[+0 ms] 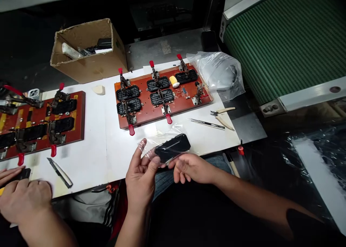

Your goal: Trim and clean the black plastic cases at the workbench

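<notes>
A flat black plastic part with rounded corners lies inside a clear plastic bag, just off the table's front edge. My left hand grips the bag's left end, its thumb in front and its fingers behind. At the lower right, my right hand pinches the bag's edge between thumb and fingers. Beyond them, a reddish-brown fixture board carries several black ribbed parts under toggle clamps with red handles. One clamp station, at the board's near right, has no black part in it. A yellow-and-white piece rests on the board.
Right of the board lie a craft knife, side cutters and a plastic bag. A cardboard box stands behind. On the left are a second fixture board, another knife and a co-worker's hands. A green conveyor rises at right.
</notes>
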`<state>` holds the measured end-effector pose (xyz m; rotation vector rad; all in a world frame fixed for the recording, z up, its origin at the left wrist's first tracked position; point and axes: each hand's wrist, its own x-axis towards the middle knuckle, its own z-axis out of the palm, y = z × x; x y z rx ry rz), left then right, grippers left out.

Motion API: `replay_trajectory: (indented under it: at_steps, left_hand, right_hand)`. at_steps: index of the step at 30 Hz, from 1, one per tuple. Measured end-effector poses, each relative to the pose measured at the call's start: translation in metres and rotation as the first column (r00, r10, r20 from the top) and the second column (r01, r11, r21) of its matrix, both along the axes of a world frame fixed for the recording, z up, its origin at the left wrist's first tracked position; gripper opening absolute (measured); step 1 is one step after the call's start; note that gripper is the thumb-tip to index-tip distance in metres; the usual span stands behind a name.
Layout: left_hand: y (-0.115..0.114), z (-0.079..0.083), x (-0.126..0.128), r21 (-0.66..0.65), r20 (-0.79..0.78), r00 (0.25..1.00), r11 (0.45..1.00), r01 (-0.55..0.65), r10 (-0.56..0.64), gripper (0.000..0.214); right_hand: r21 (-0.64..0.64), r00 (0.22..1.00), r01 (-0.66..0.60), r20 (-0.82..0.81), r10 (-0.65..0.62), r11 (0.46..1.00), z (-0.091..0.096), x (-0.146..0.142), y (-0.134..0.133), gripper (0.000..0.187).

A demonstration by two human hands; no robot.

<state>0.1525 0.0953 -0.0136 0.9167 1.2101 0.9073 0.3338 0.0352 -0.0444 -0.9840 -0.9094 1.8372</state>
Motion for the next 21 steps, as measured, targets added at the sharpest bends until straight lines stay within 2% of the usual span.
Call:
replay_trajectory:
  at_steps: [2, 5, 7, 9, 10, 11, 13, 14, 15, 16, 18, 19, 21]
  left_hand:
    - [0.000, 0.001, 0.001, -0.076, 0.057, 0.996, 0.994, 0.076, -0.072, 0.078]
    - [-0.003, -0.002, 0.003, -0.184, 0.058, 0.982, 0.965, 0.189, -0.182, 0.076]
    - [-0.005, -0.003, 0.003, -0.257, 0.035, 0.957, 0.923, 0.286, -0.287, 0.069]
    - [-0.004, -0.001, 0.001, -0.306, -0.024, 0.918, 0.877, 0.371, -0.397, 0.058]
    - [-0.003, 0.002, 0.000, -0.293, -0.097, 0.905, 0.881, 0.372, -0.415, 0.051]
    - [-0.001, 0.006, -0.001, -0.239, -0.201, 0.900, 0.910, 0.338, -0.387, 0.046]
    - [0.005, 0.016, 0.000, 0.008, -0.407, 0.887, 0.971, 0.241, -0.216, 0.036]
    - [0.008, 0.021, 0.003, 0.143, -0.470, 0.869, 0.959, 0.246, -0.153, 0.035]
    - [0.011, 0.026, 0.007, 0.236, -0.510, 0.848, 0.924, 0.299, -0.144, 0.036]
    - [0.013, 0.029, 0.012, 0.272, -0.539, 0.821, 0.883, 0.384, -0.191, 0.041]
    - [0.012, 0.031, 0.027, 0.183, -0.556, 0.740, 0.813, 0.553, -0.379, 0.055]
    - [0.009, 0.029, 0.035, 0.098, -0.531, 0.709, 0.798, 0.594, -0.463, 0.060]
    - [-0.003, 0.021, 0.053, -0.075, -0.445, 0.701, 0.803, 0.591, -0.557, 0.058]
  right_hand:
    - [-0.038, 0.987, 0.156, -0.023, -0.157, 0.987, -0.011, 0.001, -0.003, 0.065]
    - [-0.061, 0.884, 0.454, -0.092, -0.458, 0.889, -0.018, 0.003, -0.003, 0.045]
    - [-0.043, 0.836, 0.533, -0.125, -0.534, 0.845, -0.020, 0.006, -0.003, 0.038]
    - [-0.029, 0.813, 0.572, -0.115, -0.571, 0.820, -0.022, 0.013, -0.003, 0.038]
    - [-0.031, 0.804, 0.587, -0.096, -0.587, 0.809, -0.023, 0.018, -0.004, 0.040]
    - [-0.031, 0.799, 0.596, -0.070, -0.597, 0.802, -0.023, 0.023, -0.004, 0.041]
    - [-0.010, 0.814, 0.580, -0.033, -0.580, 0.814, -0.021, 0.034, -0.002, 0.039]
    - [0.011, 0.832, 0.554, -0.026, -0.554, 0.832, -0.018, 0.039, 0.000, 0.038]
    - [0.037, 0.853, 0.522, -0.031, -0.521, 0.852, -0.015, 0.043, 0.002, 0.037]
    - [0.061, 0.867, 0.497, -0.047, -0.495, 0.865, -0.011, 0.046, 0.004, 0.038]
    - [0.082, 0.885, 0.463, -0.087, -0.456, 0.883, -0.004, 0.051, 0.005, 0.042]
    - [0.080, 0.894, 0.444, -0.112, -0.435, 0.892, -0.001, 0.054, 0.005, 0.043]
    - [0.073, 0.918, 0.379, -0.154, -0.365, 0.922, -0.001, 0.064, 0.001, 0.047]
